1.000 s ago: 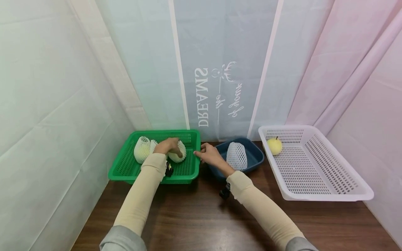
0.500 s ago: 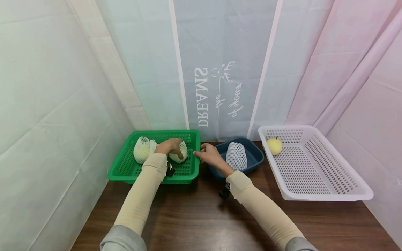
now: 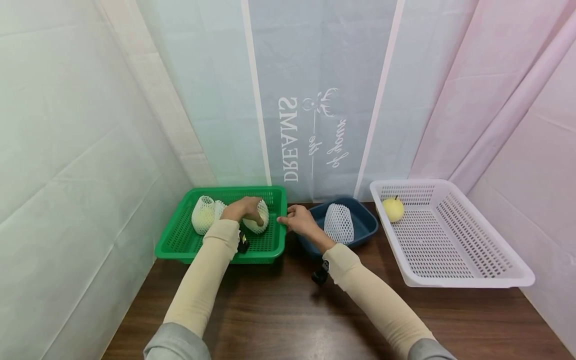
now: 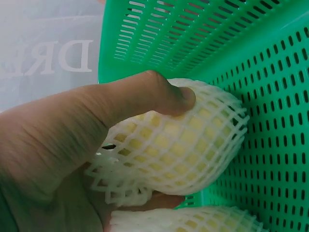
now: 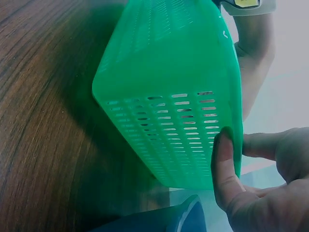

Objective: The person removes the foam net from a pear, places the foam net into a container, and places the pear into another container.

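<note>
In the head view, my left hand [image 3: 243,209] is inside the green basket [image 3: 216,191]. It grips a yellow pear [image 4: 183,145] wrapped in white foam netting, the thumb lying across the upper side in the left wrist view. Another netted pear [image 3: 203,215] sits at the basket's left, and a further piece of netting [image 3: 219,209] shows beside it, partly behind my hand. My right hand [image 3: 301,220] pinches the basket's right rim between thumb and fingers, as the right wrist view shows on the green wall [image 5: 164,72].
A dark blue bin [image 3: 366,232] beside the basket holds white foam netting [image 3: 339,224]; whether anything is inside it I cannot tell. At the right, a white basket [image 3: 468,282] holds one bare yellow pear [image 3: 393,209]. A curtain [image 3: 315,60] hangs behind the brown table [image 3: 279,315].
The netted pear under my left hand has shifted and turned slightly to the right inside the basket. My right hand has kept its place on the rim.
</note>
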The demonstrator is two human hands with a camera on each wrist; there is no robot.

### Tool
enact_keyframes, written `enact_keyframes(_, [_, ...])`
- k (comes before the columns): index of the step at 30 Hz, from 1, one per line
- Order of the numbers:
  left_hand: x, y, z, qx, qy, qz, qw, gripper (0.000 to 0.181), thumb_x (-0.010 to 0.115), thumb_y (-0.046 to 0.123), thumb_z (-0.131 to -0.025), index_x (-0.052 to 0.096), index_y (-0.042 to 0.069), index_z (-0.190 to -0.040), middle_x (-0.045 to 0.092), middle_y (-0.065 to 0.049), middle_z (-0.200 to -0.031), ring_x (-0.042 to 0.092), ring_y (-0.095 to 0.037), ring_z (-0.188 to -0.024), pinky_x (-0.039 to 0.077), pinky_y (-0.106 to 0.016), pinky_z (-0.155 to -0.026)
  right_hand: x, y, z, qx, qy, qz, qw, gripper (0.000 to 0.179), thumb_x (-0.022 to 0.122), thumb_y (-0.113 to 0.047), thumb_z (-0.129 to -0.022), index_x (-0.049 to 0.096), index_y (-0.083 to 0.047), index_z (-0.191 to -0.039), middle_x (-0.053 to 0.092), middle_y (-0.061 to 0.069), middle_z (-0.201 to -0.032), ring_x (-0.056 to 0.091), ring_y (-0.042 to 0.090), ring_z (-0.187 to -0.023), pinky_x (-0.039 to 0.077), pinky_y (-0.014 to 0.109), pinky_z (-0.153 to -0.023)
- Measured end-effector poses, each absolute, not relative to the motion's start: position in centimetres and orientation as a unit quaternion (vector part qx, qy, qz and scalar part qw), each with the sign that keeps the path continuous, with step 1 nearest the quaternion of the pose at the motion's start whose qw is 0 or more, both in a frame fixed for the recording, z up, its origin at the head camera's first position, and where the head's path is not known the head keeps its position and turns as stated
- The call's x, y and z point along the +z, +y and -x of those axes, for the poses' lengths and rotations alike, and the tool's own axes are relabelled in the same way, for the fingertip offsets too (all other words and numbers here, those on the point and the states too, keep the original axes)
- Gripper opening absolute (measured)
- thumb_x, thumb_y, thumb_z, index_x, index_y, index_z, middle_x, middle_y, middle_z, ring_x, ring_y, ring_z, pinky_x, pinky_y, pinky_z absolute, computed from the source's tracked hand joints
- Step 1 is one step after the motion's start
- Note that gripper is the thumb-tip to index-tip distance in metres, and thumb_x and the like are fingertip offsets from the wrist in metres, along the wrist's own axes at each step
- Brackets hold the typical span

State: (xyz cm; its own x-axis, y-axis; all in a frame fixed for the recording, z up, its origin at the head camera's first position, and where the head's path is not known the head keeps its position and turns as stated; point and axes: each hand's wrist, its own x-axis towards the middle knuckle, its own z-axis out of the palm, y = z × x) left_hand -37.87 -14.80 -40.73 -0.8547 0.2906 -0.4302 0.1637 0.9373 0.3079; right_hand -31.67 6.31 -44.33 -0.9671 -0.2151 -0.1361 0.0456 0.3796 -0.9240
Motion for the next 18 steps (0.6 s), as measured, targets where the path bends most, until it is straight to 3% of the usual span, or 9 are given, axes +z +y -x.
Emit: enact_keyframes(18, [-39.97,-14.99,37.43,0.14,0.956,-0.119,0.23,0.087,0.075,0.031,-0.099,0.029,0.007,-0.168,0.032,-0.024,-0.171,0.034,-0.045,-0.157,0.04,-0.06,-0.121,-44.26,6.15,31.78,-0.565,0.815,0.035,0.122,0.048,0.075,-0.018,-0.102,0.06,0.009,-0.139,0.077,0.022,-0.113,0.076,0.019,-0.076,0.065,0.039,-0.079])
